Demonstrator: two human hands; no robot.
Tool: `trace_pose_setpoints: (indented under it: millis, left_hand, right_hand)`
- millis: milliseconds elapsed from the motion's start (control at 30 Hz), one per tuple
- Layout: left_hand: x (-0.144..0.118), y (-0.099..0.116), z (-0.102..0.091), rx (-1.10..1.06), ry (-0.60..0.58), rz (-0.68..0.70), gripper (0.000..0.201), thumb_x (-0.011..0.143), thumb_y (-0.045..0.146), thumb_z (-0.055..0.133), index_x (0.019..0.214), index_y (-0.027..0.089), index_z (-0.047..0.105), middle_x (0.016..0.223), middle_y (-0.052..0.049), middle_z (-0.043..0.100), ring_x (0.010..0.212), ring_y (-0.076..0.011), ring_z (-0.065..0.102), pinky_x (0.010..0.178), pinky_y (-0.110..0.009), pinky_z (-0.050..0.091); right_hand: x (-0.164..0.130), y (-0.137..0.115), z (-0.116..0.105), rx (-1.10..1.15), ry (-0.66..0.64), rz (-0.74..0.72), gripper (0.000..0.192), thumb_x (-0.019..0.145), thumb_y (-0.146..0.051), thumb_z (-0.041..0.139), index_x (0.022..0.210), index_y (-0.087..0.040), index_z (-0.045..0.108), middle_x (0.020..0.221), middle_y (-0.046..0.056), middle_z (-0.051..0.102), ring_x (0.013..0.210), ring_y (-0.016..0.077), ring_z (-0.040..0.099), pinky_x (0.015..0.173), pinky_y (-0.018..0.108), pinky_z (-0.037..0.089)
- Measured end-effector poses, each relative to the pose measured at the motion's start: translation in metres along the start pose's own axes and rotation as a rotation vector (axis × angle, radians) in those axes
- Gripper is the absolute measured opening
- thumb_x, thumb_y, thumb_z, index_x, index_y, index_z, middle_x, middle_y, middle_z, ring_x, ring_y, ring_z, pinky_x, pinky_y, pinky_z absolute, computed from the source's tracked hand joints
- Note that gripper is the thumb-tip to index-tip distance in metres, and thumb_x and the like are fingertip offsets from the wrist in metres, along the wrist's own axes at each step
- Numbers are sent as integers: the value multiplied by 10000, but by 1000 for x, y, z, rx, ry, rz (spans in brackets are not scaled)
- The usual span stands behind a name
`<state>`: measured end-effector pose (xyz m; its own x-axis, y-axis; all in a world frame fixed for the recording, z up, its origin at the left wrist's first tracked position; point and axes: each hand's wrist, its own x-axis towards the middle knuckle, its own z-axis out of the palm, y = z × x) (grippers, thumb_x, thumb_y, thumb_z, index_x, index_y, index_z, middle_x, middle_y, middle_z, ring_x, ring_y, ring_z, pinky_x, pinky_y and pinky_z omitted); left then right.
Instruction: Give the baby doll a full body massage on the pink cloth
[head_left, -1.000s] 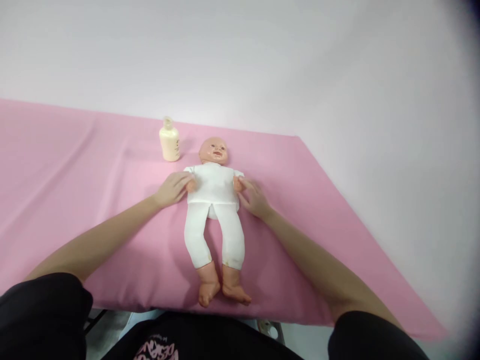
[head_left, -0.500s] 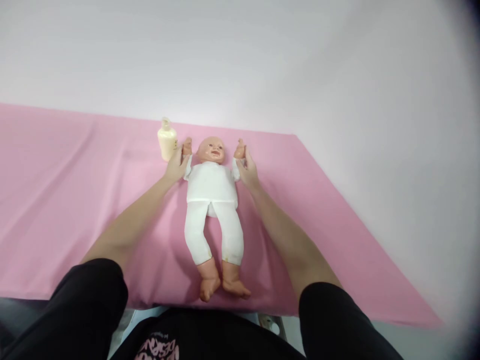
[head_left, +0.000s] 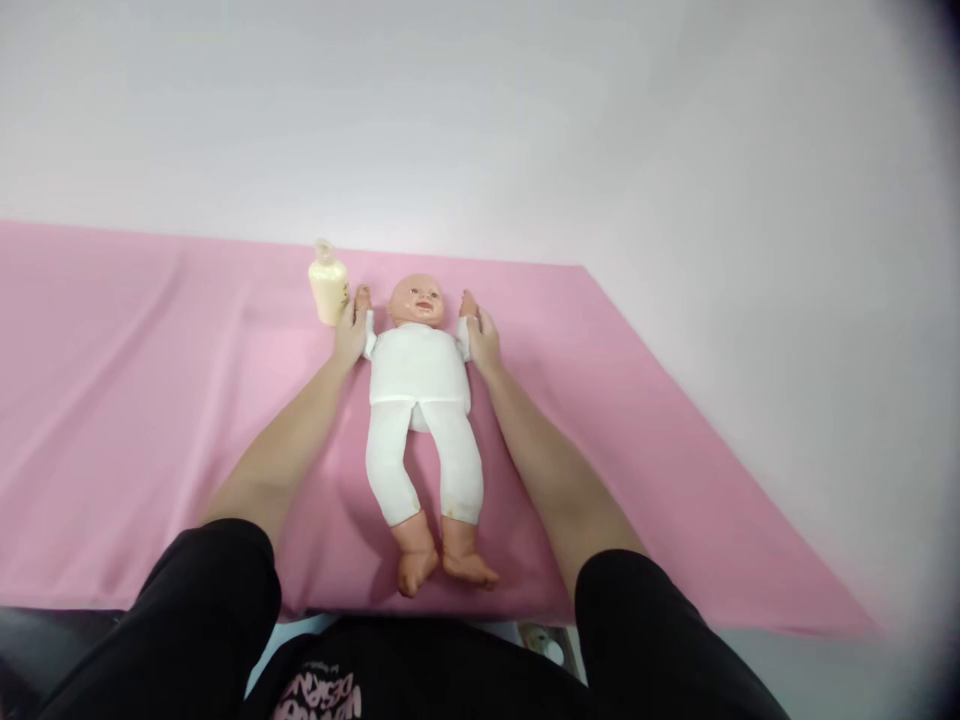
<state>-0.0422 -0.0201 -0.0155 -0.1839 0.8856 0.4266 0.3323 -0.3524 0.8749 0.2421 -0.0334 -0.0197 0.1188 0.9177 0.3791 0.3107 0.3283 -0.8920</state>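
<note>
here my left hand (head_left: 350,335) is wrapped around the doll's (head_left: 418,370) arm on that side, fingers (head_left: 347,318) closed on it, holding it raised beside the head. my right hand (head_left: 484,340) does the same on the other side, fingers closed around the other small arm, its tiny hand poking up just past my fingertips. the doll lies on its back between my two hands, head away from me, feet toward me, in a white top and white trousers, bare feet near the close edge of the desk. it rests flat on the pink cloth (head_left: 135,400) that covers the desk. just beyond my left fingers, a little to the outside, stands a cream bottle (head_left: 328,287), upright, very near my fingertips; i cannot tell whether it touches them. both my forearms run along either side of the doll's body, close to its legs but apart from them. my black sleeves (head_left: 210,620) sit at the near edge of the cloth. beyond my fingers rises a plain pale wall (head_left: 480,120).
</note>
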Motion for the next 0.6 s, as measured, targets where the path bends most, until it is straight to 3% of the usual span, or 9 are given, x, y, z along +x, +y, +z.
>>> trace_pose_setpoints:
  millis: [67, 167, 233, 300, 433, 500, 600]
  left_hand:
    - [-12, 5, -7, -8, -3, 177, 652, 1011, 632, 428, 1503, 206, 462, 1591, -147, 467, 1515, -268, 411, 1289, -428, 271]
    - [-36, 17, -26, 65, -89, 357, 689, 1031, 601, 394, 1575, 184, 325, 1646, -183, 369, 1547, -282, 352, 1286, -450, 279]
    - [-54, 24, -42, 157, -177, 432, 655, 1042, 551, 402, 1561, 158, 334, 1566, -217, 466, 1454, -303, 482, 1222, -486, 385]
    - [-69, 28, -58, 281, -276, 542, 595, 1039, 502, 428, 1506, 133, 412, 1455, -224, 572, 1353, -319, 571, 1158, -516, 455]
    - [-88, 25, -75, 463, -507, 790, 401, 1037, 364, 434, 1356, 172, 581, 1346, -175, 662, 1330, -308, 594, 1123, -536, 487]
    - [-90, 24, -76, 491, -539, 802, 370, 1033, 318, 430, 1333, 193, 605, 1342, -159, 669, 1346, -297, 585, 1133, -526, 479]
    - [-84, 29, -71, 464, -470, 678, 421, 1025, 348, 442, 1384, 163, 562, 1365, -188, 649, 1317, -319, 599, 1132, -530, 472]
  right_hand:
    - [-11, -8, -5, 44, 58, -54, 770, 933, -681, 449, 1501, -162, 435, 1571, 170, 497, 1447, 257, 506, 1234, 448, 391]
    - [-37, -18, -19, 61, -12, -178, 829, 916, -676, 536, 1556, -188, 338, 1596, 180, 460, 1475, 279, 476, 1223, 473, 415]
    - [-56, -20, -34, -4, -66, -263, 801, 931, -630, 560, 1569, -207, 322, 1577, 174, 485, 1464, 295, 490, 1221, 503, 419]
    - [-74, -18, -50, -144, -102, -366, 691, 948, -547, 572, 1532, -220, 399, 1524, 161, 550, 1418, 307, 541, 1210, 524, 435]
    - [-97, -11, -72, -398, -332, -554, 478, 959, -379, 541, 1411, -224, 560, 1403, 129, 659, 1352, 310, 602, 1172, 542, 483]
    - [-100, -12, -74, -434, -378, -575, 460, 963, -344, 513, 1402, -217, 577, 1406, 128, 658, 1370, 309, 588, 1177, 541, 479]
    - [-95, -20, -69, -400, -295, -505, 501, 961, -400, 527, 1431, -230, 558, 1418, 134, 649, 1355, 326, 594, 1186, 547, 463]
